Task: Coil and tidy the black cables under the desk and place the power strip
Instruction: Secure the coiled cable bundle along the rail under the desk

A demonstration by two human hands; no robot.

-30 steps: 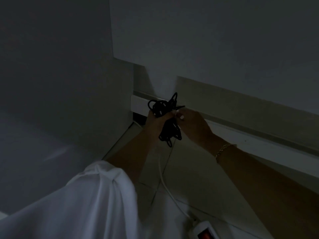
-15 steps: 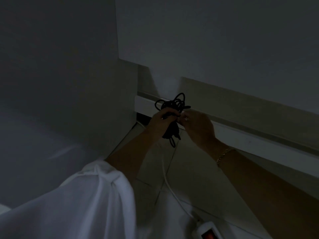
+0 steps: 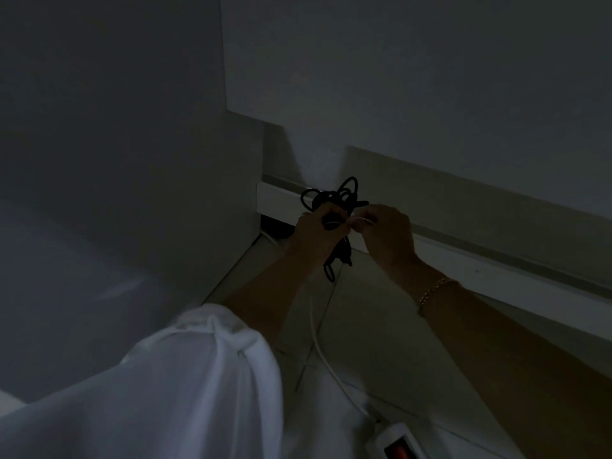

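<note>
"So what's new with the black cable bundle?"

"Against a second ago, the loops above the fist are rounder and stand higher, and less cable hangs below it. The left hand keeps its grip wrapped round the bundle's waist, up in the air at 12 o'clock. The right hand has closed in from 3 o'clock, its grip narrowed to a pinch at that same waist. It's too dark to tell whether it pinches a cable end or a tie."

"Meaning?"

"I'd say the coiling is nearly done and the securing is under way. The power strip isn't placed yet. It lies on the floor at 5 o'clock, at the frame's edge."

"And the room?"

"It's dim. The floor is pale tile, and a white cord runs from the strip toward the corner. A white skirting board crosses at 3 o'clock, with pale panels above."
</note>
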